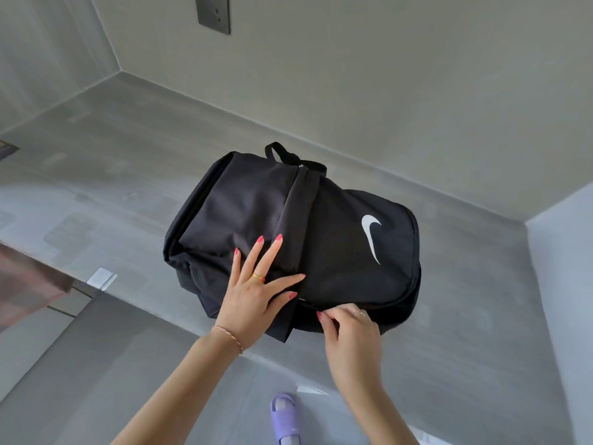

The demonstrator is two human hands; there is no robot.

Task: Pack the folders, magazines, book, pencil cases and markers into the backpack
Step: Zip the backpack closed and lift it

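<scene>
The backpack is black woven cloth, matt, soft and creased, with a flat white printed logo on its front panel and a webbing carry loop at its far edge. Under the backpack, the worktop is a grey, smooth, faintly sheened surface with a mottled concrete look. Behind the backpack, the wall is matt grey with the same finish and carries a dark, slightly glossy socket plate. Below the backpack, on the floor, a lilac slipper looks like smooth moulded rubber or foam. The left hand wears a shiny gold-coloured metal ring.

Both hands on black backpack
</scene>
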